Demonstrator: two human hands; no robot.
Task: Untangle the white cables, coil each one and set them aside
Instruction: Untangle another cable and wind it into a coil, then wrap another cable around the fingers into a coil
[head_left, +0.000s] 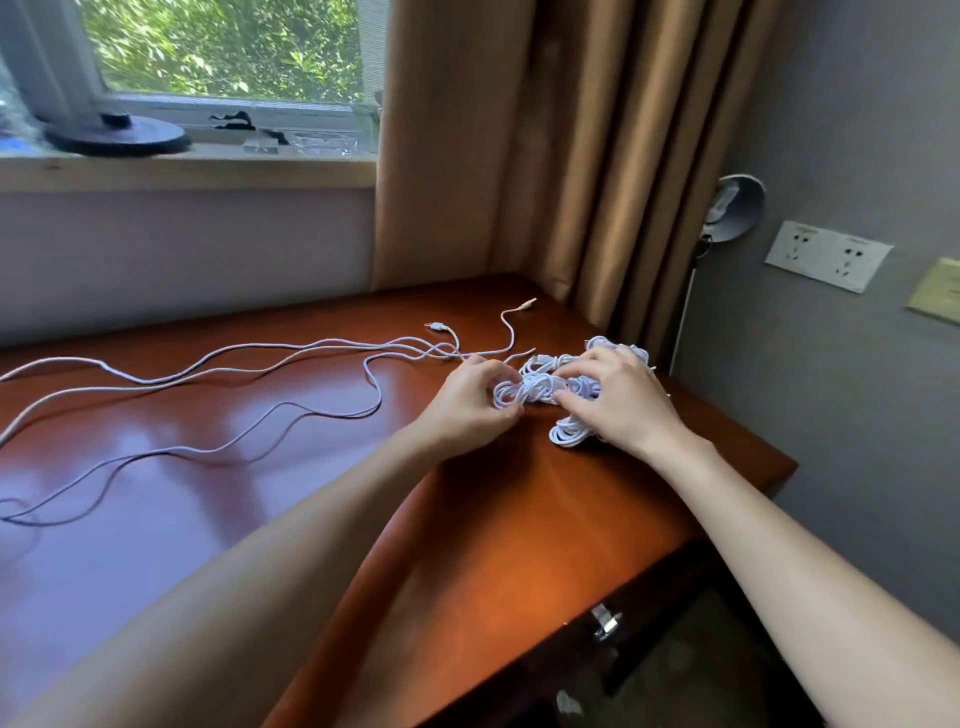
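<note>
A heap of coiled white cables (563, 434) lies at the right end of the wooden desk (493, 519). One small coil (537, 387) sits between my two hands. My left hand (470, 402) pinches its left side with curled fingers. My right hand (615, 400) lies over the heap, thumb and fingers curled round the same coil's right side and hiding much of the pile. Several long loose white cables (218, 364) run in waves from the heap across the desk to the left edge. Two plug ends (439, 327) lie near the back.
A brown curtain (545, 156) hangs behind the desk corner. On the grey wall at right are a socket plate (828, 254) and a lamp head (735, 208). A dark round base (117, 135) stands on the window sill. A drawer handle (605, 621) shows below the desk's front edge.
</note>
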